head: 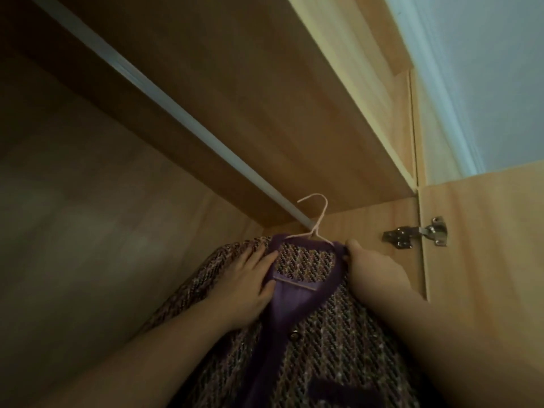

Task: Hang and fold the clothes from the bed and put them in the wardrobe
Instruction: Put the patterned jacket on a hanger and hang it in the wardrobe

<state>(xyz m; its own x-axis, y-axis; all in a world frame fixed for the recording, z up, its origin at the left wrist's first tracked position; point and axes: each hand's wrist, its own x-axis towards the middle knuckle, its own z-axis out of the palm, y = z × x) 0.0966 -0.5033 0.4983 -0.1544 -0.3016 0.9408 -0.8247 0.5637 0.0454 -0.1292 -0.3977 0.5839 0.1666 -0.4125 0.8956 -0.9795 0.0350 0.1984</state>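
A purple tweed jacket point(318, 328) with plain purple trim hangs on a thin pink hanger point(316, 222) inside the wooden wardrobe. The hanger's hook sits close to the white rail point(164, 101) near its right end; whether it rests on the rail is unclear. My left hand point(250, 284) lies flat on the jacket's left shoulder, fingers spread. My right hand point(374, 272) grips the collar and right shoulder of the jacket.
The rail runs diagonally from upper left to the right side panel point(371, 222). A wooden shelf point(265, 98) sits just above it. A metal hinge point(415, 235) joins the open door point(482, 275) at the right. The wardrobe's back wall point(73, 216) is dim.
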